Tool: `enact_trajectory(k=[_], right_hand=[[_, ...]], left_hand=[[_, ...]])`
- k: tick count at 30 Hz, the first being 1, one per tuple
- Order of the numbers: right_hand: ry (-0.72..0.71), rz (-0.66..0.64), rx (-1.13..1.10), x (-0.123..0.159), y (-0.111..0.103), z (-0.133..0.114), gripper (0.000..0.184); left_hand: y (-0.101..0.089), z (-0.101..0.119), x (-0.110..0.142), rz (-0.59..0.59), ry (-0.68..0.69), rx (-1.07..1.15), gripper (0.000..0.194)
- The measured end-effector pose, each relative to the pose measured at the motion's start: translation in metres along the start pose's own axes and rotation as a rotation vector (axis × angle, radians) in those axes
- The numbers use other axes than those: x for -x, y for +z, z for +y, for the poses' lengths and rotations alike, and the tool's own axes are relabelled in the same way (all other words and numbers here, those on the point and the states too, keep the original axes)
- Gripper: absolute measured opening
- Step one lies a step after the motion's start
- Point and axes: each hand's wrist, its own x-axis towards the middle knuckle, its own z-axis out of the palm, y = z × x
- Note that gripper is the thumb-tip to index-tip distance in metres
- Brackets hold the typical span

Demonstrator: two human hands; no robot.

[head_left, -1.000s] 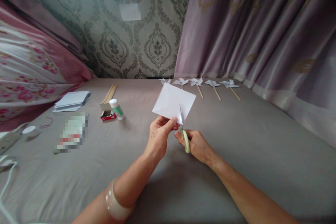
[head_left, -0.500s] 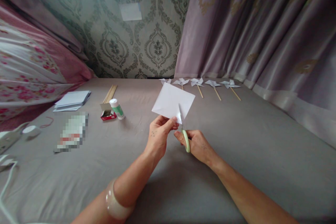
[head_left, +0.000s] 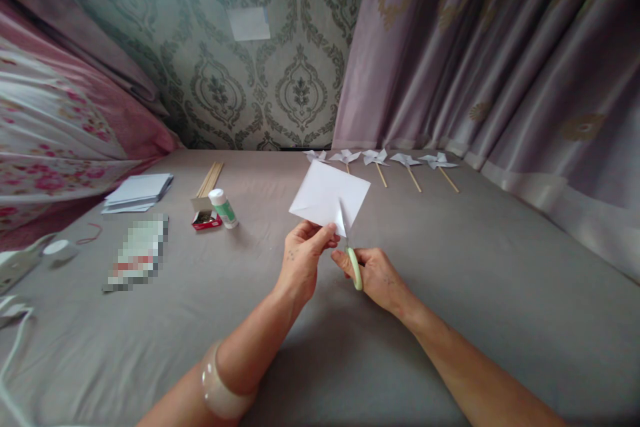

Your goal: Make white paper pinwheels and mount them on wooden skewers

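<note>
My left hand (head_left: 303,257) pinches the near corner of a white square of paper (head_left: 325,197) and holds it up over the grey bed sheet (head_left: 450,267). My right hand (head_left: 375,273) grips green-handled scissors (head_left: 354,267) just right of the left hand. Their blades point up into the paper's near corner, where a short cut shows. A pale bangle sits on my left forearm.
Several white paper pinwheels on sticks (head_left: 380,160) lie in a row by the curtain. A glue bottle (head_left: 223,207), a small red box (head_left: 205,219), wooden sticks (head_left: 210,177) and a stack of white paper (head_left: 137,190) lie to the left, with a blurred packet (head_left: 137,253).
The paper has tilted slightly lower and the scissor blades have closed a little further into its near corner. Both hands stay in nearly the same place.
</note>
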Motion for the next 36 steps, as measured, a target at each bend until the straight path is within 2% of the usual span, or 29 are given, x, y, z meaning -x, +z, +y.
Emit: enact_trajectory(k=[18,22,25,27,29,31,34,36], right_hand=[[0.009,-0.012,-0.023,0.000,0.001,0.000,0.055],[-0.042,-0.143,0.015,0.002,0.000,0.000,0.052],[-0.091,-0.279,0.105,0.006,-0.002,-0.002,0.048],[-0.134,-0.281,0.097,0.008,-0.004,-0.006,0.047],[-0.191,-0.171,0.035,0.009,-0.009,-0.009,0.046],[-0.211,0.039,-0.041,0.007,-0.015,-0.011,0.045],[-0.174,0.370,-0.159,-0.001,-0.025,-0.009,0.043],[-0.175,0.505,-0.236,-0.007,-0.031,-0.005,0.041]], left_hand=[[0.000,0.001,0.001,-0.013,-0.016,-0.003,0.021],[-0.002,0.002,-0.003,-0.005,0.017,0.012,0.020],[-0.007,0.006,-0.009,0.092,0.074,0.043,0.018],[-0.011,0.009,-0.014,0.149,0.103,0.056,0.016],[-0.013,0.012,-0.016,0.176,0.109,0.064,0.014],[-0.013,0.012,-0.016,0.171,0.098,0.064,0.014],[-0.011,0.010,-0.014,0.098,0.062,0.025,0.015],[-0.009,0.008,-0.011,0.057,0.049,-0.031,0.012]])
